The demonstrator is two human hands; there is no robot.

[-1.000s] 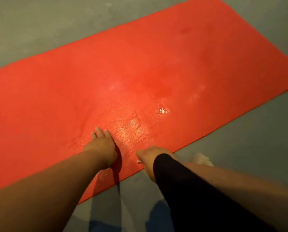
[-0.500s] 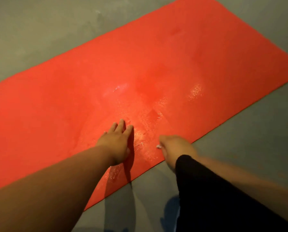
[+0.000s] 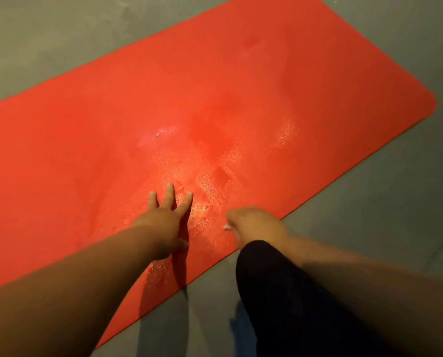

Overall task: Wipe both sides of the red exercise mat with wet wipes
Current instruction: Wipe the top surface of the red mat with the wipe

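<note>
My right hand (image 3: 256, 224) is curling round the wipe (image 3: 226, 227), only a white scrap showing at its nine o'clock, just inside the near edge of the mat (image 3: 318, 73). My left hand (image 3: 163, 220) is lying flat beside it, fingers (image 3: 169, 194) spread, pinning the mat. The mat is running long from eight o'clock to two. The wet sheen (image 3: 215, 186) is sitting at twelve, so I am judging dry stretches lie both ways, the wiping hand nearer the two o'clock end.
</note>
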